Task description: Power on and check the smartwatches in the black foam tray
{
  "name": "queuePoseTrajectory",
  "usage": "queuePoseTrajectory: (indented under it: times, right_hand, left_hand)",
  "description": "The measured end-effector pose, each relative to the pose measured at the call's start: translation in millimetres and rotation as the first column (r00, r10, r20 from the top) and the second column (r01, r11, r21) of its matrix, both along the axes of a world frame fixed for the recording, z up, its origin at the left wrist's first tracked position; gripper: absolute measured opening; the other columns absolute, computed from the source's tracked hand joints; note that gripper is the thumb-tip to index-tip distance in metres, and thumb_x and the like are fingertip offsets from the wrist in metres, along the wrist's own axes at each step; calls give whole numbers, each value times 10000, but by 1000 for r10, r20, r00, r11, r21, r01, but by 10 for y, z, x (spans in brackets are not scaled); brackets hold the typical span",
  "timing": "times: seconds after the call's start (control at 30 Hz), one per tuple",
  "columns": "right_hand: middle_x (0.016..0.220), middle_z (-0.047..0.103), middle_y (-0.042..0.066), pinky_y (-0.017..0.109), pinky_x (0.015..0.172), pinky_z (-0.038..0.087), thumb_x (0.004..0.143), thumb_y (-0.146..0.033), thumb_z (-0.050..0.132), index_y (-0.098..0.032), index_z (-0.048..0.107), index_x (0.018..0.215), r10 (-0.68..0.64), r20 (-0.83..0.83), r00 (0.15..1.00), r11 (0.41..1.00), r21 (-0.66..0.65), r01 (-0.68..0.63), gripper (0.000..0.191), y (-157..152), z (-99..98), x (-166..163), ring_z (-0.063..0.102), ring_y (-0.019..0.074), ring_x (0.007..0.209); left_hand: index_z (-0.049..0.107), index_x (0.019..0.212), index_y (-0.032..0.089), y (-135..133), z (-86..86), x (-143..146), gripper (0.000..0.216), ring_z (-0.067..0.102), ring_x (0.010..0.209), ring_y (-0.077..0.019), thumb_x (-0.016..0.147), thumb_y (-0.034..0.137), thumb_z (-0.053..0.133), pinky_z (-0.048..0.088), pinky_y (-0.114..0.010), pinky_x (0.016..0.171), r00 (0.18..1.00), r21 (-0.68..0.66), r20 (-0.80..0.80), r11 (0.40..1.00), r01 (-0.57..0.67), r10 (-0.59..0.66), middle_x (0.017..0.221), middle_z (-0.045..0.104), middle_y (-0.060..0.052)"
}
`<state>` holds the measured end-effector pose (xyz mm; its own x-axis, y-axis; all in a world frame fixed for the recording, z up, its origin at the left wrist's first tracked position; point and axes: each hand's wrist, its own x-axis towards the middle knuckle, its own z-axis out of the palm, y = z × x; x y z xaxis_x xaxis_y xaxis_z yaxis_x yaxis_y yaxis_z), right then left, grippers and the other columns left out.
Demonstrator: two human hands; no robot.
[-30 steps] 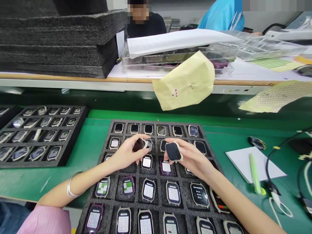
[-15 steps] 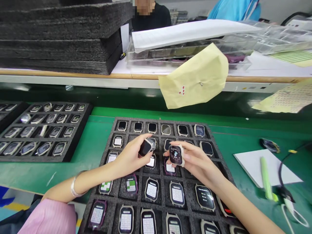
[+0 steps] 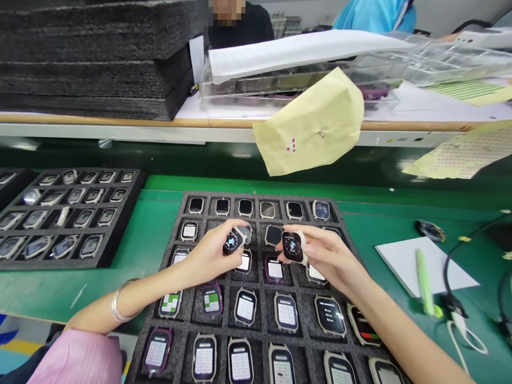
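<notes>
My left hand (image 3: 211,255) grips a small smartwatch body (image 3: 232,241) whose screen shows a lit dial. In my right hand (image 3: 328,257) sits a second watch body (image 3: 293,246), its screen also lit with a round dial. Both hands hover close together over the upper middle of a black foam tray (image 3: 177,226). The tray's pockets hold several watch bodies, many with white lit screens, such as one (image 3: 245,308) in the middle row. A metal bangle (image 3: 117,301) circles my left wrist.
A second foam tray (image 3: 128,213) of watches lies at the left on the green belt. White paper (image 3: 400,256), a green pen (image 3: 424,280) and cables (image 3: 460,314) sit at the right. Stacked foam sheets (image 3: 100,58), clear trays (image 3: 320,80), a yellow envelope (image 3: 312,128) and two people lie beyond.
Both watches' screens went from dark to lit dials. My left hand turned its watch face toward me. The camera shifted slightly; the hands stayed over the same tray spot.
</notes>
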<state>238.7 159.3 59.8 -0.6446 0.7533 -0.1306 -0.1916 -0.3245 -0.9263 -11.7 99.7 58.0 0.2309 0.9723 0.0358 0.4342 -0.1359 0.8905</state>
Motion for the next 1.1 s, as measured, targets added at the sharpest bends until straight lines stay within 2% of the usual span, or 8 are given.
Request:
queuePoseTrajectory:
  times: [0.27, 0.4, 0.53, 0.7, 1.0, 1.1]
  right_hand:
    - [967, 738, 114, 455, 834, 534, 795, -321, 752, -208, 685, 1140, -8, 16, 1000, 1000, 19, 8, 370, 12, 6, 33, 713, 286, 838]
    - [977, 739, 109, 430, 834, 540, 808, -310, 743, -218, 691, 1135, -9, 3, 1000, 999, 30, 9, 344, 12, 19, 41, 712, 281, 859]
    - [971, 736, 110, 439, 815, 548, 806, -329, 745, -210, 696, 1124, -9, 30, 999, 999, 41, 7, 343, 10, 19, 33, 712, 285, 837]
    - [955, 737, 113, 453, 804, 549, 793, -349, 754, -204, 692, 1127, -26, 46, 999, 999, 44, 24, 369, 0, 14, 20, 709, 291, 831]
    - [958, 744, 97, 391, 794, 543, 798, -318, 760, -228, 706, 1107, -32, 55, 998, 999, 45, 29, 327, -2, 27, 2, 716, 269, 819]
    - [962, 744, 95, 384, 801, 544, 813, -311, 747, -234, 702, 1121, -16, 41, 999, 999, 48, 15, 321, -1, 18, 4, 713, 262, 829]
  left_hand:
    - [497, 1175, 197, 3, 15, -28, 372, 546, 1109, -242, 806, 164, 532, 429, -336, 926, 999, -9, -18, 999, -42, 42, 1196, 590, -71]
    - [489, 1179, 197, 22, 7, -29, 374, 559, 1067, -231, 809, 169, 533, 438, -320, 893, 999, 3, -36, 1000, -31, 31, 1182, 588, -71]
    - [501, 1161, 195, 41, 14, -21, 368, 589, 914, -200, 797, 156, 534, 454, -302, 823, 998, 12, -60, 1000, -19, 19, 1057, 619, -50]
    - [481, 1188, 199, 33, 24, -25, 386, 580, 977, -217, 807, 174, 541, 452, -311, 850, 999, 28, -30, 999, -16, 17, 1092, 612, -62]
    - [492, 1156, 198, 51, 5, -38, 354, 581, 857, -189, 809, 141, 531, 447, -294, 791, 999, 42, -43, 999, -5, 7, 985, 614, -35]
    - [480, 1181, 203, 52, 12, -36, 368, 580, 928, -201, 820, 149, 530, 440, -303, 840, 998, 68, -42, 997, -34, 37, 1070, 608, -51]
